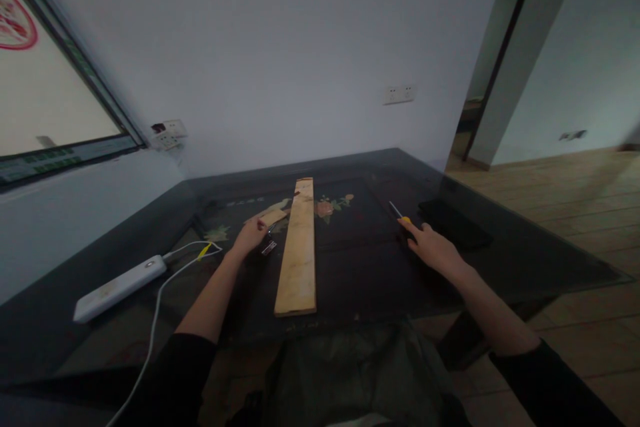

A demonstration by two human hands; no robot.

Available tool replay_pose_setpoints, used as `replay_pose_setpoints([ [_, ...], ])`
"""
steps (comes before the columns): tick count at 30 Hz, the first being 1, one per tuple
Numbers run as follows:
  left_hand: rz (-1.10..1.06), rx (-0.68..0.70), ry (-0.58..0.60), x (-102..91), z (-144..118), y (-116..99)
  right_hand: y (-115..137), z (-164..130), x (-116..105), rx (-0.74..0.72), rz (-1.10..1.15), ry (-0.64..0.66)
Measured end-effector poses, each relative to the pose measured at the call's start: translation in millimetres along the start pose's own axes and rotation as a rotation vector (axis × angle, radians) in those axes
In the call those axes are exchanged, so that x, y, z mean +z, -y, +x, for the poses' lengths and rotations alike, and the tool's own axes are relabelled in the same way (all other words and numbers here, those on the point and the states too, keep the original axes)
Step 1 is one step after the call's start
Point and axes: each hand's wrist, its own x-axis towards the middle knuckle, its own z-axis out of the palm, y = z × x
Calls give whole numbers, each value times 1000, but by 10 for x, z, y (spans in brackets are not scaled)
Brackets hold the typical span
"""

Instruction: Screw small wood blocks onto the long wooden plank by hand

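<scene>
A long, pale wooden board (pixel 299 250) lies lengthwise on the dark table in front of me. My left hand (pixel 250 237) is just left of it, fingers closed by a small shiny piece (pixel 271 229); whether they grip it is hard to make out. Close below those fingertips lies a small metal piece (pixel 269 248) with what look like holes. A flat tan piece (pixel 273 216) is just beyond the fingers. To the right of the board, my right hand (pixel 433 247) is closed on a screwdriver (pixel 395 209) with a yellow handle, its metal shaft pointing away and leftward.
The dark, glossy table (pixel 360 280) bears painted flowers and stands against a pale wall. A white power strip (pixel 120 287) with a white cable (pixel 156 320) lies at the left. Dark folded cloth (pixel 455 223) is beyond my right hand. A wall socket (pixel 399 94) is above the table.
</scene>
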Motion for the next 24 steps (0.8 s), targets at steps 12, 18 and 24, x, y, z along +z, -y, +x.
replay_pose_setpoints([
  [12,237,32,64,7,-185,-312,704,-72,-345,-289,279,-47],
  [18,277,54,66,-19,-267,-441,1335,101,-527,-509,447,-121],
  [24,259,93,39,32,-273,-442,1864,427,-380,-734,725,-158],
])
